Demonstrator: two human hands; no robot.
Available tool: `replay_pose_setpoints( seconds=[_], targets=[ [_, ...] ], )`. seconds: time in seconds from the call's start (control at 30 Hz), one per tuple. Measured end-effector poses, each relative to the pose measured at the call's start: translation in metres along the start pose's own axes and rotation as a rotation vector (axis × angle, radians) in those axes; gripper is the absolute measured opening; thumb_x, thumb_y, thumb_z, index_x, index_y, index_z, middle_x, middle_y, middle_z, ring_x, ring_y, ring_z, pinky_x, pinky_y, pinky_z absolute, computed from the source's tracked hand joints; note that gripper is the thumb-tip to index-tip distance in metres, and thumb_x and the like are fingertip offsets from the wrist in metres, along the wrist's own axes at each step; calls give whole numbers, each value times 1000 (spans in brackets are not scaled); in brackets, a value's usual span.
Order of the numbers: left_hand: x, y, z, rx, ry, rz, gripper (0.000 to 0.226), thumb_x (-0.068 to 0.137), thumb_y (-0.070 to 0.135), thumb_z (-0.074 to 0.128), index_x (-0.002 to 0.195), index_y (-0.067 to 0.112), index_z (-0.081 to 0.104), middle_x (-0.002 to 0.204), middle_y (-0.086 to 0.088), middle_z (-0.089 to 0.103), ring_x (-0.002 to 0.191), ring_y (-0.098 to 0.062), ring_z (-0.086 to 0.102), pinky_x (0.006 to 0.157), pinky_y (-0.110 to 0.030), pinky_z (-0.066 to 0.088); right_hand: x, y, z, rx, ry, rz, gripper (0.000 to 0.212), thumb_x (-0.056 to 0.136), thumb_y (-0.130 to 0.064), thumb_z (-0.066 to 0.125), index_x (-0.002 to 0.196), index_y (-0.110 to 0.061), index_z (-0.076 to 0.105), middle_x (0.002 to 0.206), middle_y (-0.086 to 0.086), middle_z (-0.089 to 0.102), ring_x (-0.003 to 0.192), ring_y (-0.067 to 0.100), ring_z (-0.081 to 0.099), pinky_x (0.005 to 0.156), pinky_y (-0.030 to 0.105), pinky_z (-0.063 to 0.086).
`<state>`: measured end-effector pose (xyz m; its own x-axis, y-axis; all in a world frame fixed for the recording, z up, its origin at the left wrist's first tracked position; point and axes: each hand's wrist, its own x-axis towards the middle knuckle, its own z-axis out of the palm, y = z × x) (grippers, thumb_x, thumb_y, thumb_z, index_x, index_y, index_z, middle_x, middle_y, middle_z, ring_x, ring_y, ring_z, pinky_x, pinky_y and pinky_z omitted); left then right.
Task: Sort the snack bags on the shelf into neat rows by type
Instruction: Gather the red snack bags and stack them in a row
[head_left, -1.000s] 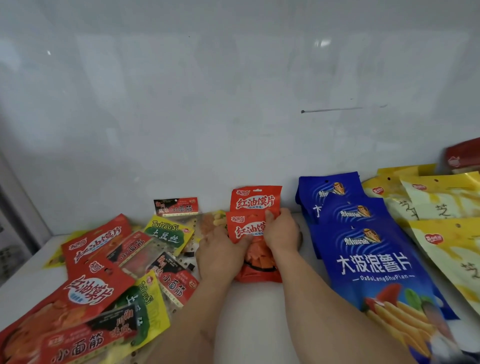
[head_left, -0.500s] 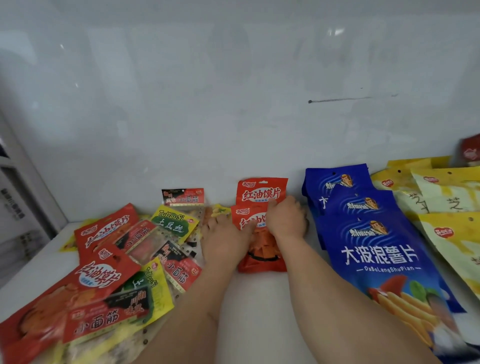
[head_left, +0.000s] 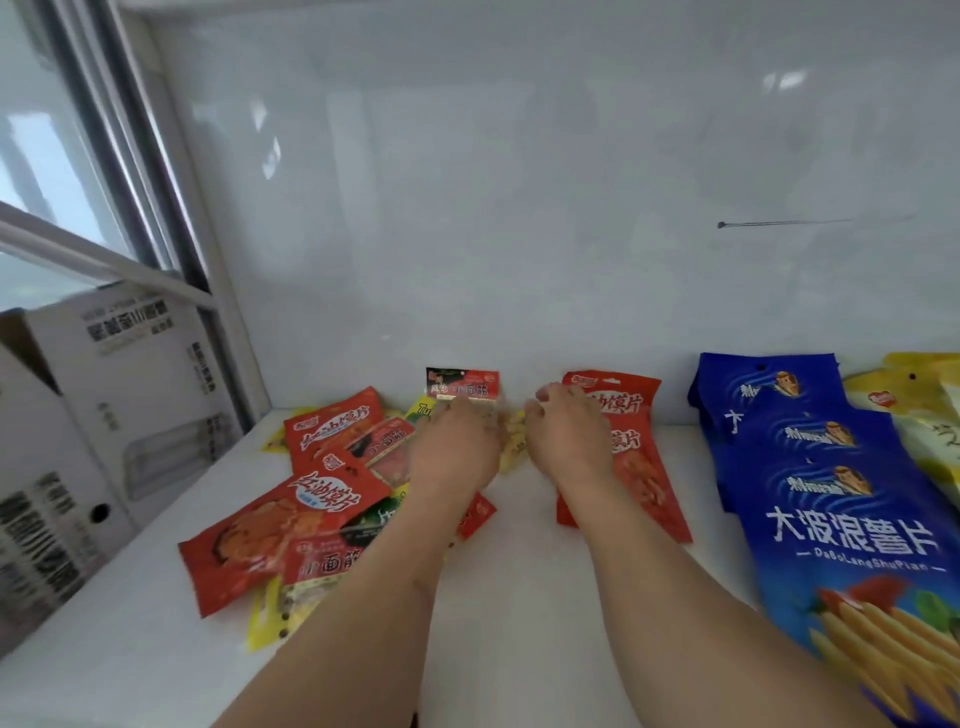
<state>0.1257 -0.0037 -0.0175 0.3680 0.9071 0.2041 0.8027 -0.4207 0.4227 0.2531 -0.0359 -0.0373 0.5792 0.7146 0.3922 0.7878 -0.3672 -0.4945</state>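
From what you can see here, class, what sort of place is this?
Probably a shop's stock shelf: many identical blue chip bags with hang holes lined up on a white shelf, and printed cartons alongside.

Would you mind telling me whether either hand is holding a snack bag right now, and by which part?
It cannot be told: the left hand and right hand are blurred, over a small clear packet between them.

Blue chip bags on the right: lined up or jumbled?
Lined up. The blue chip bags lie flat, overlapping front to back in one row, labels all facing the same way.
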Motion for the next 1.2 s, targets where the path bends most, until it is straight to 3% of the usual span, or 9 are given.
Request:
replay_pose_setpoints(
  seconds=[0.23,0.33,0.5,0.57,0.67,0.77,0.87,1.03,1.2],
  targets=[
    [-2,-90,-40,-119,99,-99,43,94,47,52,120,14,60,125,-12,63,115,-35,56,93,-43,49,-33,-76,25,118,-179,-136,30,101,-32,45,115,-14,65,117,9,67,109,30,62,84,37,48],
    [-8,-140,-58,-120,29,-152,64,86,65,53,128,17,57,130,-10,62,119,-34,56,97,-45,49,-44,-108,37,135,-232,-142,31,101,-35,46,114,-15,66,116,6,69,108,27,63,86,38,51],
    [-13,-202,-72,-98,-248,-179,112,45,94,50,136,28,50,135,-4,61,124,-31,54,105,-47,44,-57,-152,50,149,-275,-109,32,104,-33,44,124,-14,61,121,6,67,108,25,62,85,35,51],
    [-15,-214,-70,-44,-302,-175,114,51,93,58,140,23,45,138,-5,58,126,-31,53,106,-46,43,-60,-164,55,139,-274,-93,33,104,-33,45,126,-14,61,121,6,68,103,23,64,82,34,53],
    [-14,-226,-63,27,-252,-156,101,60,89,60,134,21,48,134,-5,59,123,-31,54,102,-46,45,-60,-175,60,100,-285,-74,33,105,-33,45,125,-13,62,119,6,68,91,19,61,71,29,47],
    [-9,-232,-60,13,-170,-148,91,69,82,62,135,20,48,137,-8,56,125,-32,51,102,-43,43,-53,-180,64,110,-277,-39,32,105,-33,45,124,-14,62,118,7,67,92,20,62,72,30,50],
    [-1,-234,-57,32,-93,-201,97,73,82,58,141,15,43,143,-11,52,131,-34,47,105,-44,39,-40,-182,73,122,-273,-39,32,104,-31,45,124,-13,62,121,8,66,94,21,62,73,30,50],
    [8,-236,-49,44,-58,-287,106,75,86,48,148,10,35,150,-13,44,138,-34,38,111,-46,30,-14,-193,92,26,-337,-95,41,104,-30,46,137,-8,55,137,15,58,124,32,56,100,36,45],
    [8,-240,-49,-74,88,-314,100,78,73,61,149,9,30,148,-15,39,136,-37,42,111,-48,32,0,-194,112,-206,-459,24,35,100,-34,45,122,-13,63,127,11,66,111,30,63,87,36,49]
  ],
)
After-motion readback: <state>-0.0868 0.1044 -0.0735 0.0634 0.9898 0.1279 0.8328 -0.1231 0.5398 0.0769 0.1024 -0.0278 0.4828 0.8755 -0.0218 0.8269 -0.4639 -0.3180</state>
